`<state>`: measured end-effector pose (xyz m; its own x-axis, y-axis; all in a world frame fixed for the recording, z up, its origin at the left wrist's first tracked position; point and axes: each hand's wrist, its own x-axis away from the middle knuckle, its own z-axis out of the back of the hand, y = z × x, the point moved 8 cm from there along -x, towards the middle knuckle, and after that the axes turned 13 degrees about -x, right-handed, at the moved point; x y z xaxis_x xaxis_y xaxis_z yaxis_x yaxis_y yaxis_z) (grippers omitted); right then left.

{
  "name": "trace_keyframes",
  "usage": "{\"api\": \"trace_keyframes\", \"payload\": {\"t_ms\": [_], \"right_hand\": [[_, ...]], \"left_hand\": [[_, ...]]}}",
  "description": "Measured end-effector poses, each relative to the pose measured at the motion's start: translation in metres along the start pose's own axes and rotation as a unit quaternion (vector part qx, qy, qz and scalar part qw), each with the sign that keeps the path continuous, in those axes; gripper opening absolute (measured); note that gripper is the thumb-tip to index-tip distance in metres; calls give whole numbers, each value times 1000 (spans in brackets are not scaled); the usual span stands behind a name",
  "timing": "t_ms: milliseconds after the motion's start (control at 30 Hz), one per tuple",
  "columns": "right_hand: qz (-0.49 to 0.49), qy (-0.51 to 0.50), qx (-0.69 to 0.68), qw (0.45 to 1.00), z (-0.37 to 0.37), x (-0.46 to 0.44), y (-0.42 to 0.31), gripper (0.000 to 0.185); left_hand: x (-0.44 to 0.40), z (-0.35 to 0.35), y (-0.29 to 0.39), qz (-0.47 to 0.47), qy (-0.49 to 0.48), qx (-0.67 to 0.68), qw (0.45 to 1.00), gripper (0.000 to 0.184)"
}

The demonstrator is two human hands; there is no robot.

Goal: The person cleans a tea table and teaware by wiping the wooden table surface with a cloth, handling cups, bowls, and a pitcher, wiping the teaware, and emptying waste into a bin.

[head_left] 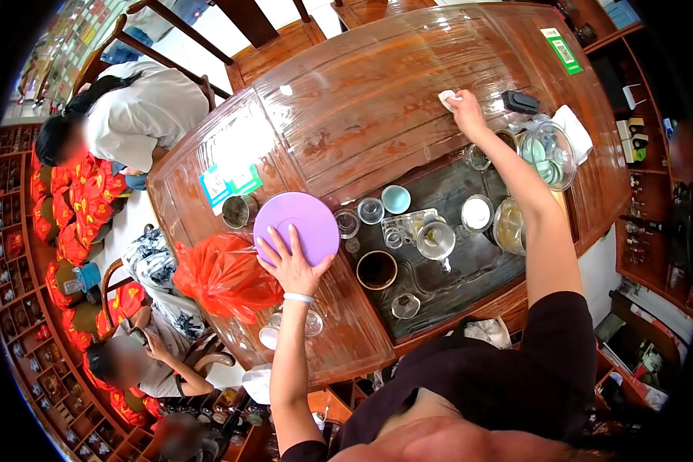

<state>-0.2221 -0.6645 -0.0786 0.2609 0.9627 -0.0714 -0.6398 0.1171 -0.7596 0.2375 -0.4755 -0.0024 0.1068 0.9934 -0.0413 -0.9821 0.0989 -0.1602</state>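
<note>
My left hand (294, 258) lies flat with fingers spread on a round purple lid (304, 219); what is under the lid is hidden. A knotted red plastic bag (227, 277) sits right beside it. Far across the wooden table (346, 115), my right hand (468, 115) is closed on a crumpled white tissue (446, 98), pressed to the tabletop. A dark box-like object (520, 102) stands to the right of that hand. Below my right arm, the dark tea tray (439, 285) bears a light blue cup (396, 199), a glass pitcher (436, 240) and a brown-rimmed bowl (376, 270).
A clear bowl (548, 154) with cups inside stands at the right, near a white cloth (574, 135). A glass jar (239, 210) and green cards (231, 183) lie at the left. Two people sit beyond the left edge, one (150, 108) in white. Shelves (654, 192) line the right side.
</note>
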Motion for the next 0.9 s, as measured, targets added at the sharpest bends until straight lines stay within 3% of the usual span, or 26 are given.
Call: {"api": "trace_keyframes", "payload": {"t_ms": [33,100,167,233,300,333,367,433,500,567,633,667,700,733,767,800,833,867,900], "right_hand": [[-77,-14,-94,992,-5,13,-22,19],[-4,-114,-114,987,-46,58,-67,15],[143,-273,-57,950,-105,113,-63,11],[268,-314,-28,910,-83,143,-114,16],[199,-251,-37,947,-69,116,-89,14],[5,-187,-89,978,-60,91,-50,17],[194,-132,76,969,-42,70,-56,27],[-59,21,5,998,3,21,-1,29],[43,60,199,977,25,-14,15,26],[8,65,259,964,25,-43,29,23],[32,107,95,989,-8,-64,14,23],[78,57,-50,994,-38,-67,-29,24],[-10,-10,-167,986,-64,-55,-91,19],[21,-76,-255,964,-119,-59,-92,22],[69,-154,-219,961,-166,-46,-101,23],[310,-158,-177,921,-174,-2,-161,20],[215,-321,-123,914,-209,28,-168,18],[180,-285,-107,935,-213,53,-170,20],[388,-295,-20,873,-204,79,-195,22]], "left_hand": [[-1,0,0,1,1,1,1000,98],[0,0,-1,5,0,2,1000,99],[-1,1,-1,8,7,12,1000,98],[-1,4,-4,15,11,17,1000,98],[-1,3,-3,19,-18,23,999,97],[-1,4,-3,26,-26,23,999,97],[-1,5,-4,27,-21,32,999,97],[-1,5,-4,29,-19,32,999,97],[-1,4,-6,27,-14,37,999,97],[-8,2,-6,27,-11,39,999,97],[-18,3,-7,41,-2,28,999,97],[-25,3,-6,42,-2,30,999,97],[-31,2,-7,49,-8,26,998,97],[-35,1,-9,55,-15,20,998,96],[-37,1,-9,55,-17,22,998,96],[-38,1,-8,52,-18,28,998,96],[-42,3,-9,50,-16,32,998,96],[-45,8,-9,42,-37,31,998,94],[-43,13,-11,40,-63,25,997,92]]}}
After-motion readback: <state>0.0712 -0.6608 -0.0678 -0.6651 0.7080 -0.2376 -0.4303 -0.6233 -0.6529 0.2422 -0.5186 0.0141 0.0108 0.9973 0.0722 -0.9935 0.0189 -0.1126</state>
